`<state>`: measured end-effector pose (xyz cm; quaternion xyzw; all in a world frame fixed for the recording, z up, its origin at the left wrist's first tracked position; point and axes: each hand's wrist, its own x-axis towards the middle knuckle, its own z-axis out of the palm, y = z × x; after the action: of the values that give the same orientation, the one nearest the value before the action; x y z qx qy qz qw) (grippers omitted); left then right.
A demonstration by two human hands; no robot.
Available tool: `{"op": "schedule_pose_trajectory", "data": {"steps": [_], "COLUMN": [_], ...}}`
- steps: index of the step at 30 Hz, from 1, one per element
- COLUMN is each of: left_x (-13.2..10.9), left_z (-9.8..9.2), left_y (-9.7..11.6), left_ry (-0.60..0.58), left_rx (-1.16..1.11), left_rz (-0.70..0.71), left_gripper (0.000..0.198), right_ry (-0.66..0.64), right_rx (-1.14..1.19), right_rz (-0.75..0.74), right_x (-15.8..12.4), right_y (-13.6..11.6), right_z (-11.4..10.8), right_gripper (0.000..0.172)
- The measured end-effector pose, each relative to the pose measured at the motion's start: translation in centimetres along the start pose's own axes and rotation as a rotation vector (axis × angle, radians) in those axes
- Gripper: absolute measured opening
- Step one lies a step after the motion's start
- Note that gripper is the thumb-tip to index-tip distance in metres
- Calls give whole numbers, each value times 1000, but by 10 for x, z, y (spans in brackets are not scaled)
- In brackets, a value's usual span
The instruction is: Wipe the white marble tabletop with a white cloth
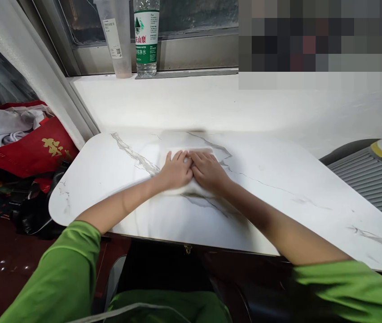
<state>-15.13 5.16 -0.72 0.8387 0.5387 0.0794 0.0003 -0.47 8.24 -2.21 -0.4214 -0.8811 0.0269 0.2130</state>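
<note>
Both of my hands rest side by side on a white, soft-looking thing (173, 191), possibly a folded cloth, at the middle of the marble-patterned white table (116, 202). My left hand (176, 171) lies palm down over its left part, fingers pointing away from me and slightly apart. Touching it along the inner side, my right hand (207, 171) presses down on the right part with its fingers stretched forward. The palms hide most of the white thing, so its exact kind cannot be made out.
On the window ledge stand a water bottle (147, 42) and a translucent plastic cup (123, 49). A red bag (39, 148) with white cloth in it sits at the left. A grey ribbed object (369, 175) is beyond the table's right edge.
</note>
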Motion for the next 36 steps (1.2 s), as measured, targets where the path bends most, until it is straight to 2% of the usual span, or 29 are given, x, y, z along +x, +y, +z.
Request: {"op": "schedule_pose_trajectory", "data": {"steps": [3,6,8,11,15,18,21,24,26,29,31,33,36], "left_x": [47,74,80,73,40,5,-27,-44,-45,-29,-9,18,65], "left_z": [5,7,7,5,2,1,0,0,1,5,8,12,17], "left_y": [-24,-39,-43,-37,-9,28,69,106,125,139,136,123,88], "left_ry": [9,14,21,18,-1,24,0,-25,-47,-85,-104,-122,-126], "left_rx": [-29,-57,-58,-35,-1,-4,-3,-13,-42,-78,-104,-135,-163], "left_rz": [-17,-33,-40,-54,-60,-98,-56,32,76,93,77,64,68], "left_gripper": [48,47,47,48,50,51,55,58,59,59,58,58,56], "right_ry": [1,8,19,35,51,71,94,122,103,90,92,82,63], "right_rx": [-26,-53,-55,-43,-3,8,12,43,49,45,36,26,-15], "right_rz": [63,122,128,110,14,-72,-129,-178,-138,-91,-85,-71,-34], "right_x": [41,67,73,65,28,-17,-68,-114,-135,-142,-129,-104,-51], "right_y": [24,36,39,39,32,22,17,24,33,54,70,86,105], "right_z": [8,14,16,15,8,-2,-16,-30,-39,-47,-46,-42,-32], "right_gripper": [44,40,39,41,44,46,47,49,51,51,49,48,46]}}
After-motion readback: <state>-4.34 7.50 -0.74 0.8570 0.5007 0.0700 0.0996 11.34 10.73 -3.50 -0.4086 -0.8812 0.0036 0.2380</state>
